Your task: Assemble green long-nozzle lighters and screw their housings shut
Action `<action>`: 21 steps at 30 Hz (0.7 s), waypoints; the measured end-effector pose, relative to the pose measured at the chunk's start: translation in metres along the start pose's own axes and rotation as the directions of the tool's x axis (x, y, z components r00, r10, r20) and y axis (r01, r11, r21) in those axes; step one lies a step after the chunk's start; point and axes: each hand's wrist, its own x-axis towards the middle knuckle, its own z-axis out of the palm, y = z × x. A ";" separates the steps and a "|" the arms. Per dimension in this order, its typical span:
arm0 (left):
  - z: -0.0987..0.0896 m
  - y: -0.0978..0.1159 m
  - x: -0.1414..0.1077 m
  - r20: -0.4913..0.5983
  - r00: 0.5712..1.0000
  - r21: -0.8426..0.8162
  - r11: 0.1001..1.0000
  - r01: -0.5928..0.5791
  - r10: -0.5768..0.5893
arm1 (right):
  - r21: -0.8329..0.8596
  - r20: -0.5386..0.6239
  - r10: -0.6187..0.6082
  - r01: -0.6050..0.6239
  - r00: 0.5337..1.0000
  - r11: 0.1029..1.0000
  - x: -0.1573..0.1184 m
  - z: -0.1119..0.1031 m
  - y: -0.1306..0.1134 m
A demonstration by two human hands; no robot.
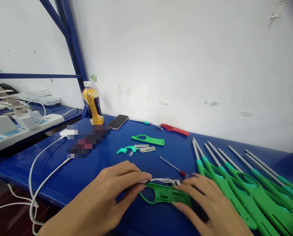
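Observation:
A green plastic lighter handle half [158, 195] lies with its inner side up on the table, a finger loop at its left end. My left hand [117, 186] is closed in a pinch at the left end of thin white wires [159, 180], just above the loop. The fingertips hide the wires' end. My right hand [205, 200] grips the right end of the handle half, thumb on the near edge. Its fingertips also touch a small whitish part [176, 182] joined to the wires. Behind that hand lies a screwdriver [172, 164] with a red handle.
Several finished-looking green long-neck lighters [247, 186] lie at the right. Ahead are another green handle half [148, 140], teal triggers [122, 150], small clear-and-metal parts [145, 148] and a red handle piece [175, 129]. A phone [119, 122], drink bottle [93, 105] and cables [35, 167] sit left.

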 end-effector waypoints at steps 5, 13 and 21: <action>0.001 0.002 0.001 -0.016 1.000 0.000 1.000 0.002 -0.002 | 0.029 0.018 0.016 -0.017 1.000 0.999 -0.001 -0.002 0.000; 0.004 -0.001 -0.005 -0.005 0.998 0.054 0.996 0.068 -0.067 | 0.002 0.009 -0.001 0.001 1.000 1.000 -0.003 0.000 0.002; 0.002 0.002 0.002 -0.027 0.999 -0.011 0.999 -0.042 0.042 | 0.007 0.004 0.010 -0.010 1.000 1.000 -0.001 0.000 0.001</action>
